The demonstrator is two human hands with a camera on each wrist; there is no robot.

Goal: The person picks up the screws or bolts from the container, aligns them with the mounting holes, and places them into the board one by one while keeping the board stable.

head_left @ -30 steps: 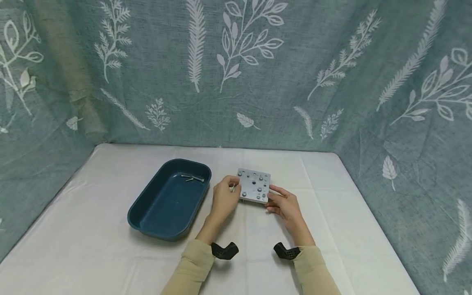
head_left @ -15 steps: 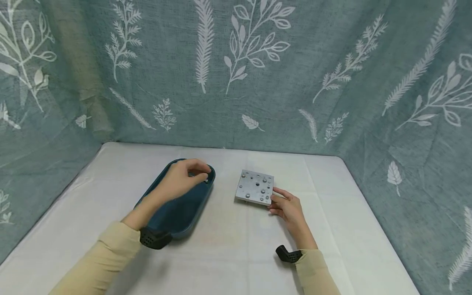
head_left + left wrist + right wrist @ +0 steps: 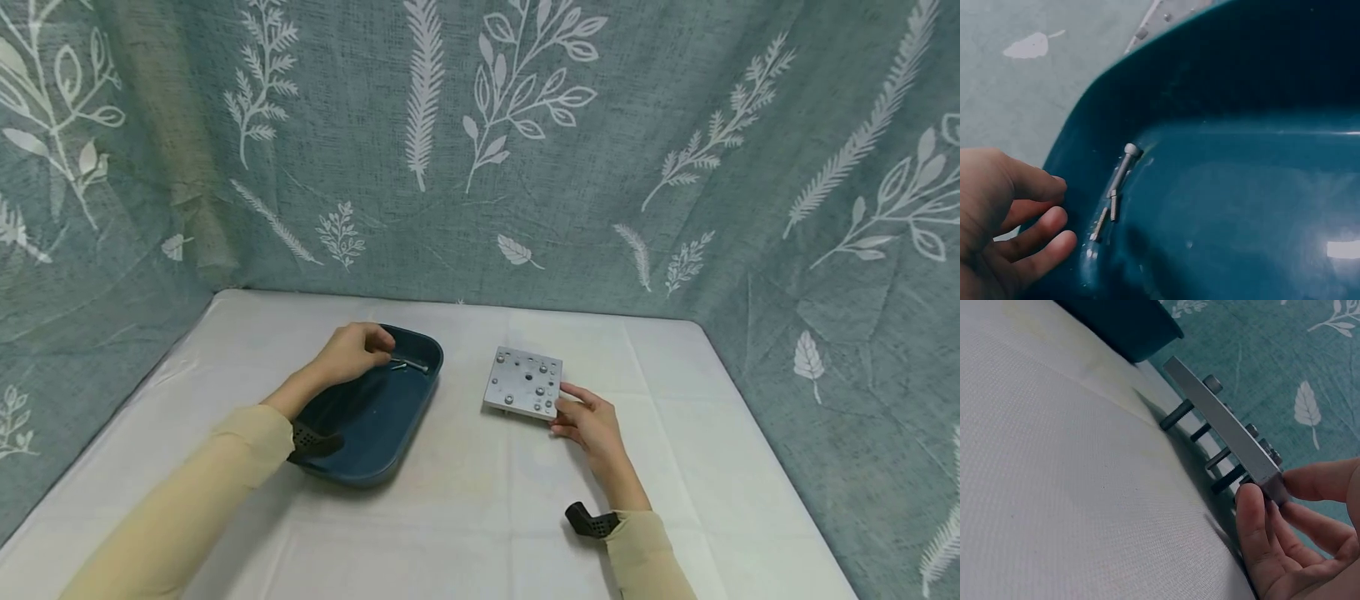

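Note:
In the head view my left hand (image 3: 348, 350) is over the far left part of the blue tray (image 3: 367, 433), fingers loosely bent. The left wrist view shows nothing between its fingertips. Beside them on the tray floor lie a long socket-head screw (image 3: 1120, 172) and shorter screws (image 3: 1114, 206). My right hand (image 3: 597, 427) pinches the near right corner of a square silver metal plate (image 3: 521, 383), thumb below and fingers at the edge. Several screws pass through the plate; in the right wrist view their threaded ends (image 3: 1175, 415) stick out underneath, above the cloth. The plate is held tilted.
A white cloth (image 3: 465, 517) covers the table. Behind it hangs a green curtain (image 3: 450, 233) with white leaf prints. The tray's raised wall (image 3: 431, 392) stands to the left of the plate. Each wrist wears a black camera mount (image 3: 592, 522).
My left hand has left the plate's left edge and moved left to the tray. My right hand keeps its grip on the plate. The head view has shifted slightly.

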